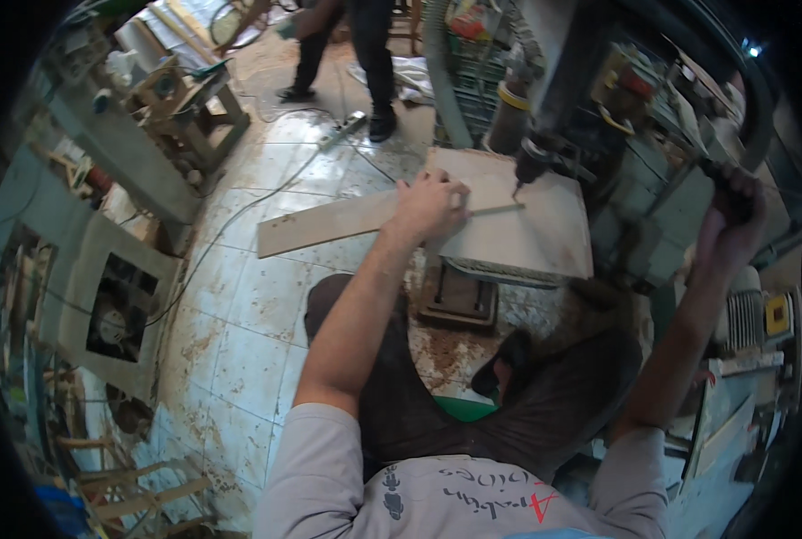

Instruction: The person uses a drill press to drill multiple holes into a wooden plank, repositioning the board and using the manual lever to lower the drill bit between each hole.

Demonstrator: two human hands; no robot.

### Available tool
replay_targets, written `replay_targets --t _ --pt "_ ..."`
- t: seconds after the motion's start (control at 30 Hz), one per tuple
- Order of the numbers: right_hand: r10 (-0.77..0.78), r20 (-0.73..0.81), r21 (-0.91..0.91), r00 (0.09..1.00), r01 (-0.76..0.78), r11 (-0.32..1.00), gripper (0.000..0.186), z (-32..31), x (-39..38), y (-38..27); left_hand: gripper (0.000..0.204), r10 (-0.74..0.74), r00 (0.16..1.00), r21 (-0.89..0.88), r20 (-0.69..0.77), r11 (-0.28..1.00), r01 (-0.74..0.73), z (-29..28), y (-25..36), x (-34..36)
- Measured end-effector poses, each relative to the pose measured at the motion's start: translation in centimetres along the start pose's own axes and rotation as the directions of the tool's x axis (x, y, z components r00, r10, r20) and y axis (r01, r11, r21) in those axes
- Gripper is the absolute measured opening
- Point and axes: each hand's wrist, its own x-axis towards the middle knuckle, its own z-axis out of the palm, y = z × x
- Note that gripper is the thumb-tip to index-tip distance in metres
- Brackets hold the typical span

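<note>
My left hand [429,202], fingers curled, holds a long, thin pale board [320,228] down on a square wooden panel [518,247] on the drill press table. The board lies crosswise and reaches out past the panel to the left; its right end is by the drill bit [517,189] under the dark drill head [537,154]. My right hand [733,211] is raised at the right, closed on the black handle [720,180] of the drill press.
A person in dark trousers [369,54] stands beyond the board. A cable and power strip [338,135] lie on the tiled floor [239,332]. A cluttered bench [194,117] and a machine housing [118,296] line the left side; stacked offcuts and equipment [742,323] crowd the right.
</note>
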Motion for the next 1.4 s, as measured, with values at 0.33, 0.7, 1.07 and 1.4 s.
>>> replay_targets --t 0.33,0.7,1.07,1.4 --pt "-0.053 -0.157 -0.166 0.986 0.026 0.986 0.03 5.1 6.4 0.6 0.045 -0.007 1.0 0.06 -0.006 0.998 0.007 -0.6 0.3 -0.3" --pt "0.591 -0.212 -0.519 0.778 -0.602 0.607 0.035 -9.0 -8.9 16.0 0.047 0.001 0.999 0.057 0.052 0.998 -0.004 -0.8 0.6 0.0" --pt "0.844 -0.175 -0.839 0.508 -0.525 0.142 0.028 -8.7 -11.3 16.4 0.044 0.051 0.996 0.019 0.068 0.998 -0.053 -1.2 0.5 -1.1" --pt "0.847 -0.187 -0.866 0.497 -0.491 0.097 0.032 -8.6 -11.6 15.5 0.045 0.08 0.995 -0.007 0.065 0.997 -0.08 -1.3 0.8 -1.2"
